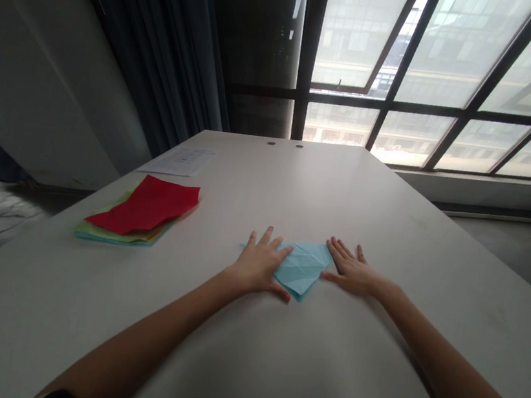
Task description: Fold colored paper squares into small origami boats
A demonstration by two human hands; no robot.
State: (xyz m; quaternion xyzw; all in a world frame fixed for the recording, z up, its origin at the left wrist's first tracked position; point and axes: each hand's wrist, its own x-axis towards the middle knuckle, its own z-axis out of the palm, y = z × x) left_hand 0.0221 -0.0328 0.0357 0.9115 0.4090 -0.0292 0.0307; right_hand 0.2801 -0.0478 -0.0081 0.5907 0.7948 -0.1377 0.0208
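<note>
A light blue sheet of folded paper (303,268) lies on the white table, with crease lines across it and a point toward me. My left hand (261,265) rests flat over its left part, fingers spread, hiding much of that side; a small blue tip shows beyond the fingers. At the paper's right corner, my right hand (350,271) lies with its fingers stretched out, the fingertips touching the edge. Neither hand is closed around anything.
To the left is a stack of coloured paper (146,209), red on top, with yellow, green and blue beneath. Behind it lies a printed white sheet (181,160). The white table (296,190) reaches back toward windows and a dark blue curtain (168,49).
</note>
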